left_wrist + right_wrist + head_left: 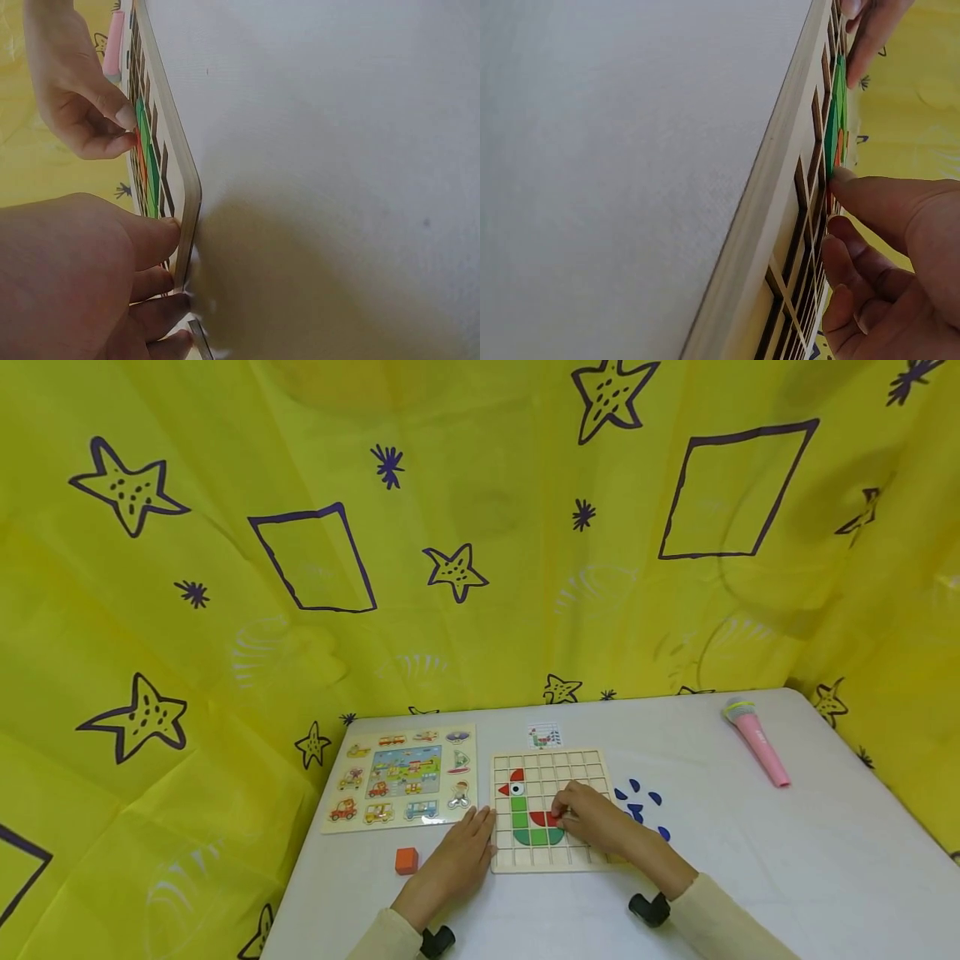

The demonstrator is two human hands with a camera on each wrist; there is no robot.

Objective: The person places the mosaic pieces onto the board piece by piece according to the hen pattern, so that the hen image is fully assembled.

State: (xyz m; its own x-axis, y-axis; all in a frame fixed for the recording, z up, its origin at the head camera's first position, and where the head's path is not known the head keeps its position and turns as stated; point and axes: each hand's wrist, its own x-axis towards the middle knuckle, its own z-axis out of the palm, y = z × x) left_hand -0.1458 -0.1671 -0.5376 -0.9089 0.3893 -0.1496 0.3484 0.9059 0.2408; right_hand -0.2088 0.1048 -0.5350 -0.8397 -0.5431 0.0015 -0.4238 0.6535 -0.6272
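Observation:
A square wooden grid board [551,864] lies on the table, partly filled with red, green and white pieces forming a bird-like figure. My left hand [467,847] rests along the board's left edge with its fingers extended; in the left wrist view the thumb lies on the frame. Over the middle of the board, my right hand [591,817] pinches a red piece [552,819] at its cell, thumb and curled fingers close around it. Another red piece [537,817] sits just left of it, above the green row [538,837]. The right hand hides part of the grid.
Several blue pieces [655,798] lie right of the board. Behind it is a small pattern card [544,736]. To the left lie a picture puzzle [442,739] of vehicles and an orange cube [407,861]. A pink toy microphone [761,747] lies at the far right.

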